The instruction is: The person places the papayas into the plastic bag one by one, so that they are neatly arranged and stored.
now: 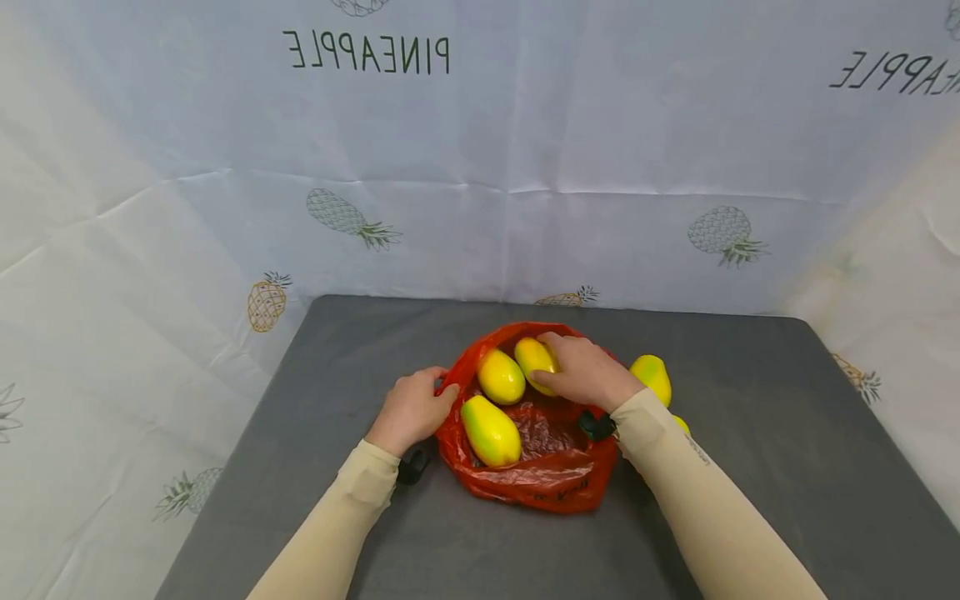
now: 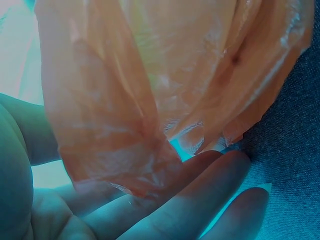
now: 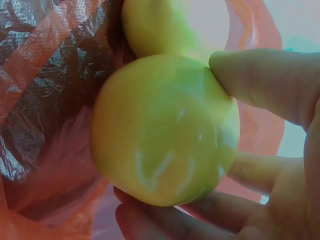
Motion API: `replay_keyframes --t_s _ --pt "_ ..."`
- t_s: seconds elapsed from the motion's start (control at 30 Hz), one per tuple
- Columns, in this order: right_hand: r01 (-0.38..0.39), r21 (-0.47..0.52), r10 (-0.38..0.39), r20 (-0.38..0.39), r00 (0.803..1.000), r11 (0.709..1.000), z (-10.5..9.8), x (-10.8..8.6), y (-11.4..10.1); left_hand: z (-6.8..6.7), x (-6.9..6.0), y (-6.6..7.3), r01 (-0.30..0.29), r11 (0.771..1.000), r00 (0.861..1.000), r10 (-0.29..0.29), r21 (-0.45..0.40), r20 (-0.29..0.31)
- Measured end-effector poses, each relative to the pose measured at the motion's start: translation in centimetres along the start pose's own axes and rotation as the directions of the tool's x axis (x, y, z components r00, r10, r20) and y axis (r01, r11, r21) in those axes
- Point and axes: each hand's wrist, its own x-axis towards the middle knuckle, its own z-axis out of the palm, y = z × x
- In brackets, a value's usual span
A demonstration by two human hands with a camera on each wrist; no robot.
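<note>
A red plastic bag [image 1: 555, 479] lies with its mouth spread wide on the grey table. My left hand [image 1: 412, 408] holds the bag's left rim; in the left wrist view the thin film [image 2: 110, 125] passes between thumb and fingers. Inside the bag, my right hand [image 1: 588, 371] grips a yellow-green papaya [image 1: 534, 364], thumb on one side and fingers around the other. The right wrist view shows this papaya [image 3: 165, 130] up close, against another one [image 3: 170, 25]. Two more papayas in the bag are a rounder-looking one [image 1: 501, 377] and one with a greenish narrow end [image 1: 491, 432].
Outside the bag, to its right, a papaya [image 1: 652, 377] lies on the grey table [image 1: 757, 433]. Part of another yellow fruit [image 1: 681, 424] shows behind my right forearm. A white pineapple-print cloth [image 1: 510, 150] hangs behind the table and at both sides.
</note>
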Motion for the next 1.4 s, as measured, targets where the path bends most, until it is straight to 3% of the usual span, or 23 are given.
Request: replay_keyframes --t_s 0.2,0.9,1.2,1.4 --pt "0.014 -0.005 -0.014 0.006 1.0 1.0 0.4 0.6 0.2 0.1 -0.2 0.1 0.0 1.0 1.0 0.0 -0.003 -0.008" --pt "-0.053 -0.008 0.054 0.045 0.998 0.999 1.2 1.6 0.0 0.1 -0.4 0.2 -0.015 1.0 1.0 0.015 -0.015 -0.014" --pt "-0.091 -0.007 0.091 0.051 0.995 0.996 0.2 -0.6 -0.1 0.5 -0.3 0.5 -0.022 0.999 1.0 0.022 -0.024 -0.008" --pt "0.008 -0.015 -0.009 -0.006 1.0 1.0 -1.0 -3.7 -0.8 0.1 -0.2 0.2 -0.021 1.0 1.0 0.021 -0.002 -0.012"
